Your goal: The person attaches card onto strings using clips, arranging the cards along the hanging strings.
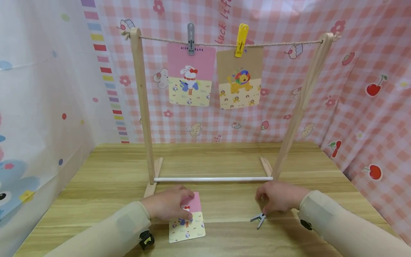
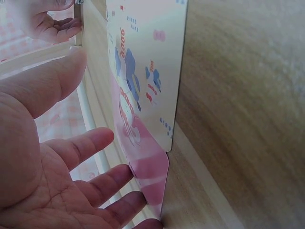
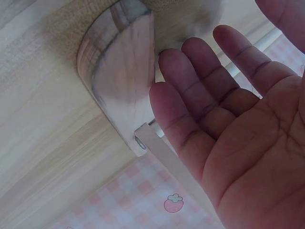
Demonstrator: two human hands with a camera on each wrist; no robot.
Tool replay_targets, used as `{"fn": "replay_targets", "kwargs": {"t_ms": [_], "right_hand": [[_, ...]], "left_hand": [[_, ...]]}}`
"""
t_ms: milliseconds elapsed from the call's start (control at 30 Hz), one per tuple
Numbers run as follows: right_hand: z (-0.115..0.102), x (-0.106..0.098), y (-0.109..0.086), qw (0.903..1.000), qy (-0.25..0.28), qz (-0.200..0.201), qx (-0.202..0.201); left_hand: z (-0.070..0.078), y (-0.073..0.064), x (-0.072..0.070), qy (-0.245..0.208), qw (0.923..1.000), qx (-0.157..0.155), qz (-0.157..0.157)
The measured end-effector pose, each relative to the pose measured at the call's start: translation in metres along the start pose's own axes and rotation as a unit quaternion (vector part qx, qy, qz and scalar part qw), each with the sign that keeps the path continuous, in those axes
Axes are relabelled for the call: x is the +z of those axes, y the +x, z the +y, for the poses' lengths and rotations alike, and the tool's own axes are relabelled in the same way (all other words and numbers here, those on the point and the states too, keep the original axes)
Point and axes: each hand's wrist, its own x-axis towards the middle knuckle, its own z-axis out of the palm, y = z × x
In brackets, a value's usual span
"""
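Note:
Over a pink and cream rabbit card (image 1: 187,232) lying on the table is my left hand (image 1: 168,204). In the left wrist view, its thumb stands apart and its relaxed fingers reach the card's pink end (image 2: 147,179); whether all the fingertips touch is unclear. My right hand (image 1: 282,196) is low over the table, fingers loosely bent, with its thumb beside a grey clothespin (image 1: 259,218). The right wrist view shows the right fingers (image 3: 186,90) bent with nothing seen between them; the clothespin is out of that view.
A wooden frame (image 1: 143,107) with a white bottom bar (image 1: 213,179) stands behind my hands. From its rope (image 1: 282,44), a grey clothespin (image 1: 191,37) holds a rabbit card (image 1: 205,67) and a yellow clothespin (image 1: 241,40) holds a lion card (image 1: 224,75). Patterned curtains (image 1: 363,117) surround the table.

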Motion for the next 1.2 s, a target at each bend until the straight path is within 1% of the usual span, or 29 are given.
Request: {"fn": "replay_targets", "kwargs": {"t_ms": [167, 400, 533, 633, 767, 833, 1000, 1200], "right_hand": [[0.0022, 0.0011, 0.0008, 1.0000, -0.001, 0.003, 0.000], [0.0020, 0.0008, 0.0001, 0.9998, 0.002, 0.011, 0.013], [0.0016, 0.0007, -0.0007, 0.9995, 0.011, 0.010, 0.028], [0.0024, 0.0010, -0.0008, 0.9995, 0.011, 0.012, 0.028], [0.0029, 0.0005, -0.0009, 0.9996, -0.011, 0.022, 0.012], [0.0025, -0.0002, -0.0013, 0.9995, -0.017, 0.022, 0.011], [0.0015, -0.0012, -0.0026, 0.9997, -0.016, 0.016, 0.010], [0.0019, -0.0014, -0.0037, 0.9994, -0.023, 0.022, -0.011]], "left_hand": [[0.0001, -0.0006, 0.0004, -0.004, 1.0000, -0.004, 0.002], [-0.0011, -0.0001, 0.0015, -0.001, 1.0000, -0.003, 0.005], [-0.0008, -0.0004, 0.0020, 0.000, 1.0000, -0.003, 0.006], [-0.0007, -0.0007, 0.0024, 0.001, 1.0000, -0.001, 0.005], [-0.0011, -0.0001, 0.0026, 0.001, 1.0000, 0.000, 0.006], [-0.0014, 0.0004, 0.0029, 0.000, 1.0000, 0.000, 0.005], [-0.0018, 0.0008, 0.0033, 0.000, 1.0000, -0.002, 0.003], [-0.0010, 0.0002, 0.0032, -0.005, 1.0000, -0.007, 0.002]]}}
